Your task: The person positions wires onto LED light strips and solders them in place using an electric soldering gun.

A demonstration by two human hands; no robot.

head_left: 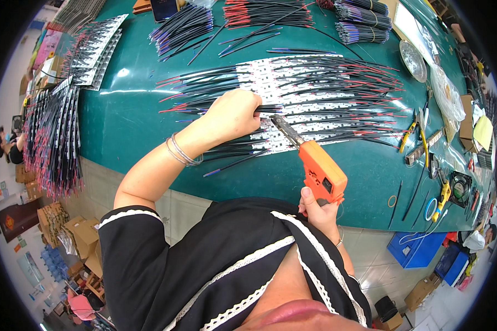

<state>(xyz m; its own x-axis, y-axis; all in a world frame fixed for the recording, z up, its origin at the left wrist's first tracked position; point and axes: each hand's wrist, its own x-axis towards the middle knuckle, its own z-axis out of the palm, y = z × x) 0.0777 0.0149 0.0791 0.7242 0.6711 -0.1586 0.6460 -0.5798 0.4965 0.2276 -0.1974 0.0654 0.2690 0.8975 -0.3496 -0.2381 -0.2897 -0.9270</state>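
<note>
White strips with small black parts point(306, 91) lie side by side on the green table in front of me, with black and red wires running out on both sides. My left hand point(234, 110) is closed on black wires point(268, 109) over the left part of these strips. In my right hand point(317, 212) is an orange pistol-shaped tool point(321, 170) with a narrow dark metal nose. The tool's tip is beside the wires, just right of my left fingers; whether it touches them I cannot tell. Most of my right fingers are hidden behind the tool's handle.
Wire bundles point(185, 27) lie along the far side of the table. More wired strips point(55, 132) hang over the left edge. On the right are a metal bowl point(413, 59), yellow-handled pliers point(407, 135), a small fan point(459, 187) and tape. A blue bin point(417, 251) stands below.
</note>
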